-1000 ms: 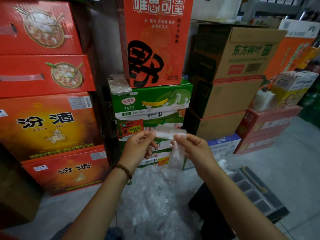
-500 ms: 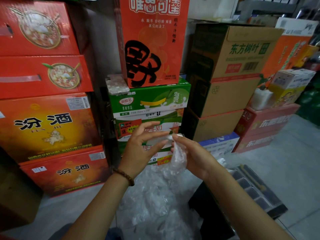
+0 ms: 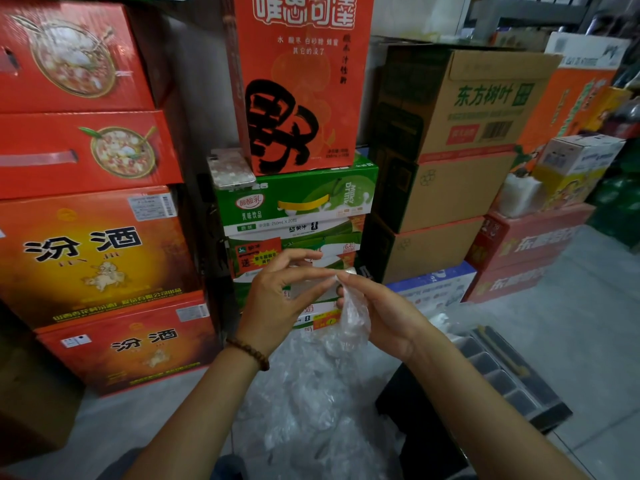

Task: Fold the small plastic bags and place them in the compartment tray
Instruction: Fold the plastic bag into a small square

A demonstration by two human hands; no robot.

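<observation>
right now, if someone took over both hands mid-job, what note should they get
Left hand: open, thumb against the small plastic bag.
Right hand: pinches the bag's top edge; the rest hangs crumpled.
Pile of loose bags lies below the hands; compartment tray sits low on the right.
Done: one bag picked up, not yet folded.
Left: fold it, place it in the tray, then work through the pile.

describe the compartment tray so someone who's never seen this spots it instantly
Look past the wall of stacked cartons to the grey floor at lower right. The compartment tray is there, below the blue-and-white box. It alone is dark, flat and split into small square cells.
</observation>
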